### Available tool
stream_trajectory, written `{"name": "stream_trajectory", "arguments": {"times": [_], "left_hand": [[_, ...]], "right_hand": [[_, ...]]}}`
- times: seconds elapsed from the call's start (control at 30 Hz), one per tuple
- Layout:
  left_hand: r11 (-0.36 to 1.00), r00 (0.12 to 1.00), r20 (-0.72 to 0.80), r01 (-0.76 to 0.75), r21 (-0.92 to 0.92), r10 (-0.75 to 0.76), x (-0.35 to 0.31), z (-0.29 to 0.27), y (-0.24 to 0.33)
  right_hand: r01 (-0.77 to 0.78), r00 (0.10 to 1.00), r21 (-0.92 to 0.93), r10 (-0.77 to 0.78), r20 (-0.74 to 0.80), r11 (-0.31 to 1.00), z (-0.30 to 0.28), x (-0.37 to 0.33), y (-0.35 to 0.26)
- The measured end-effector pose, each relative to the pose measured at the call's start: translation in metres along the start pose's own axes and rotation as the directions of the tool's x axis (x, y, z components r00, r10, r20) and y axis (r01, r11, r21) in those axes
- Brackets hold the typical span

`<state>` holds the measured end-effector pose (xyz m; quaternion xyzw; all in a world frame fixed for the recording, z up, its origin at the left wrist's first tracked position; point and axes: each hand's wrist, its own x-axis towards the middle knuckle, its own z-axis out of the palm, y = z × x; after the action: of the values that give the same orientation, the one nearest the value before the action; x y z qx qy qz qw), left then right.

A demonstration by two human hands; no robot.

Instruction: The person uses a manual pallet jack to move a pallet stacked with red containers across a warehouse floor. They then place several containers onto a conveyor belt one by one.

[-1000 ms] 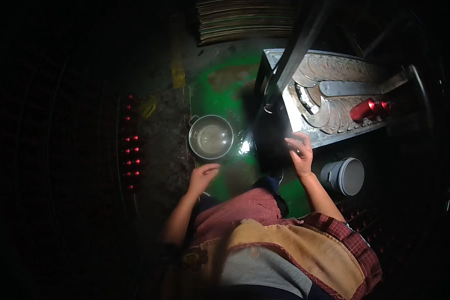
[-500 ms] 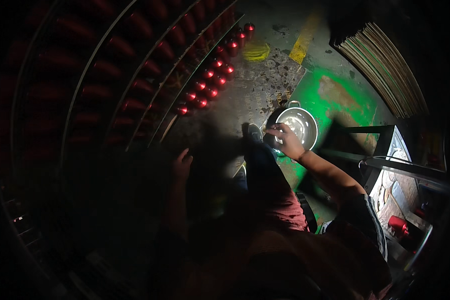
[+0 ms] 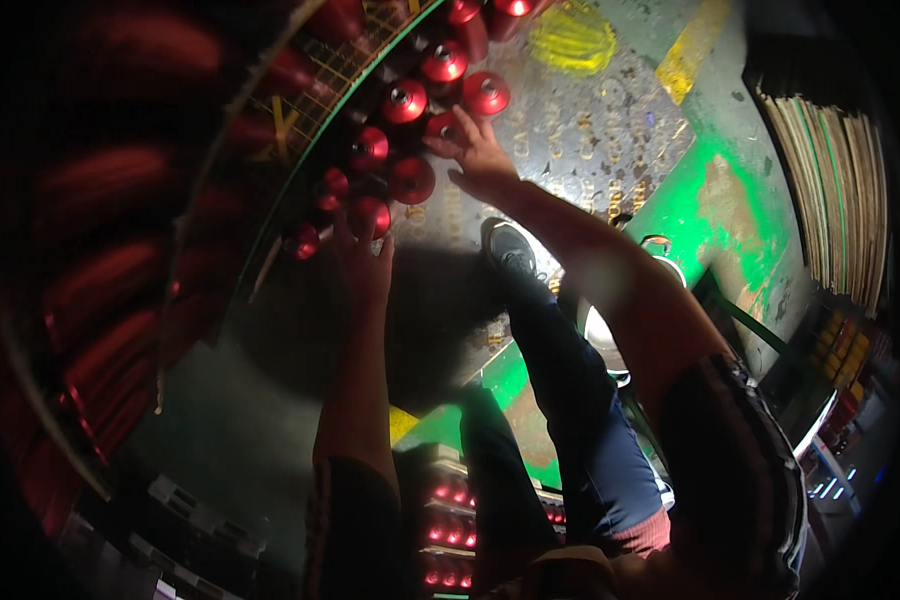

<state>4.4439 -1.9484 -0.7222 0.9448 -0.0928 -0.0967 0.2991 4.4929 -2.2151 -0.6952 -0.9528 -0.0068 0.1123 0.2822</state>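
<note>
Red metal bottle-shaped parts with domed tops and small neck openings stand in a cluster on the floor at upper left. My left hand (image 3: 365, 262) is at the near end of the cluster, with fingers apart beside a red bottle (image 3: 369, 216); I cannot tell if they touch it. My right hand (image 3: 482, 160) reaches across from the right, fingers spread, over the near side of another red bottle (image 3: 442, 130). That bottle is partly hidden by the fingers. Close by stands one more red bottle (image 3: 487, 93). Neither hand visibly grips anything.
Racks of red bottles (image 3: 120, 220) curve along the left. A metal pot (image 3: 602, 338) is partly hidden behind my right forearm. Stacked thin sheets (image 3: 830, 190) stand at the right. A yellow patch (image 3: 573, 38) marks the floor; my shoe (image 3: 510, 248) is below the cluster.
My right hand has left the metal pot and swung up and left to the red bottles. My left hand has moved forward to them. The view has shifted closer to the cluster.
</note>
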Motion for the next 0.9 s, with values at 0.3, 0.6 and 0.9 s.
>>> {"name": "stream_trajectory", "arguments": {"times": [0.3,0.6,0.9], "left_hand": [[0.998,0.996,-0.081,0.021,-0.061,-0.026,0.02,0.032,-0.01],[0.971,0.988,-0.038,-0.156,-0.179,0.152,-0.008,-0.026,-0.003],[0.663,0.951,0.254,0.075,-0.744,0.177,-0.123,-0.203,0.128]], "right_hand": [[0.101,0.986,-0.057,-0.107,-0.128,0.993,0.037,0.038,0.029],[0.228,0.938,0.111,-0.187,-0.292,0.967,-0.042,-0.077,0.021],[-0.142,0.669,0.848,0.681,-0.298,0.511,-0.232,-0.389,-0.079]]}}
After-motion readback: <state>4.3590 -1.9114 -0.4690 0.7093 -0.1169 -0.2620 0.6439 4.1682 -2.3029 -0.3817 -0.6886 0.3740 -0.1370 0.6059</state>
